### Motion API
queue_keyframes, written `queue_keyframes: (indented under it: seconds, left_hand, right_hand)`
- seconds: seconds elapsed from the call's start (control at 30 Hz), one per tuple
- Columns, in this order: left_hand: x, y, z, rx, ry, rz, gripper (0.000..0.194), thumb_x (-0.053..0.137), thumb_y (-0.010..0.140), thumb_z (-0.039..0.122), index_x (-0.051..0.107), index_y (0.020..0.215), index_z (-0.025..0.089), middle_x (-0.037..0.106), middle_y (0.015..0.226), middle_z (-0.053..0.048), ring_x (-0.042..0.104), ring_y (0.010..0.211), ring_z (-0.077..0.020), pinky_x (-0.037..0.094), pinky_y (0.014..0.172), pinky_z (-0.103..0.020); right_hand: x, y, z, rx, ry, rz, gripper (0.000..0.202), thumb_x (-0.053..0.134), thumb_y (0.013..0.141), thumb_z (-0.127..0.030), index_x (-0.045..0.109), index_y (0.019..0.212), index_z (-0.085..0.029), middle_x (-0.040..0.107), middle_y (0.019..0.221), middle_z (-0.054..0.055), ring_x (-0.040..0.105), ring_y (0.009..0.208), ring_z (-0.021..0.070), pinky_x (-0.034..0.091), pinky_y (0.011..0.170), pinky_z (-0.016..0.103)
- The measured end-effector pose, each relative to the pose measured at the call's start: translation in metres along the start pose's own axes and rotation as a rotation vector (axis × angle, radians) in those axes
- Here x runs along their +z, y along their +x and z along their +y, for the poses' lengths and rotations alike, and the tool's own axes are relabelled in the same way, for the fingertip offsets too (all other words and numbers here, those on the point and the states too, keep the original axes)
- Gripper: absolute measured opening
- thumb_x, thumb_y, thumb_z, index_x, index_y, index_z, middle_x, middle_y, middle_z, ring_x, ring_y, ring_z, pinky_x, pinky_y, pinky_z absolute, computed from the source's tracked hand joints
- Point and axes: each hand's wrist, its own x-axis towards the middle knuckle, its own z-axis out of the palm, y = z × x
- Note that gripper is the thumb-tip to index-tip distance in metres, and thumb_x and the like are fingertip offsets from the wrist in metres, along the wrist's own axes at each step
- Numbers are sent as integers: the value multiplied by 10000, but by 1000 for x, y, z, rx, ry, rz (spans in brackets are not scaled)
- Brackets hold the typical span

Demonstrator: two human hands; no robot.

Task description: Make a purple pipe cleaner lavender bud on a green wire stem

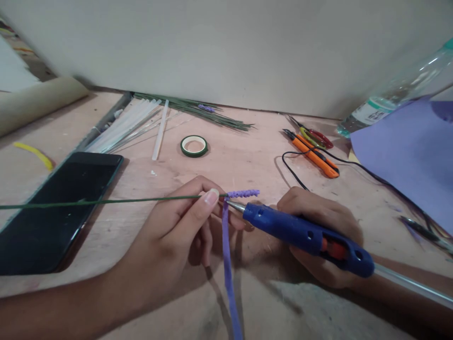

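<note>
My left hand [187, 222] pinches a thin green wire [134, 200] between thumb and finger; the wire runs off to the left edge. Purple wrapping [244, 193] covers the wire's right end, and a purple strip [228, 264] hangs down from it. My right hand [322, 226] is wrapped round a blue glue gun [283, 224] with a clear glue stick [410, 281] in its back. The gun's metal tip is at the top of the strip, close beside my left fingertips.
A phone [67, 208] lies at the left. Behind are glue sticks [134, 118], green wires [212, 115] and a tape roll [194, 146]. At the right are an orange cutter [314, 158], small pliers [311, 137], a black cord [357, 164], a bottle [399, 89] and purple paper [403, 146].
</note>
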Motion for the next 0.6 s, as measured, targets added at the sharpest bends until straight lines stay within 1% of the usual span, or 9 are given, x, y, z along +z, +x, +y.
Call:
queue_keyframes:
  seconds: [0.1,0.3,0.43,0.6]
  left_hand:
    - [0,0,-1,1,10,6,354,598,1096,523,682,945,214,757,668,-5,604,441,-128,395,410,-185]
    - [-2,0,-1,4,20,-2,363,617,1086,567,672,976,226,758,680,13,609,446,-124,419,418,-179]
    - [0,0,0,-2,16,2,381,641,1065,603,671,990,231,763,679,11,602,447,-125,434,418,-177]
    - [2,1,1,-4,12,0,377,658,1054,598,657,981,228,784,712,-5,604,444,-131,452,411,-188]
  right_hand:
    - [0,0,0,-7,-4,-1,175,704,902,-211,630,1052,-265,673,801,44,639,688,224,482,599,377]
    - [2,-1,5,-79,25,31,181,693,868,-162,644,1036,-208,655,788,49,612,680,194,455,587,349]
    - [3,-1,6,-89,28,35,193,685,858,-141,646,1038,-199,655,790,50,610,681,185,453,587,343]
    - [3,-1,6,-82,9,21,183,694,857,-155,643,1026,-199,653,773,47,615,684,187,460,590,340]
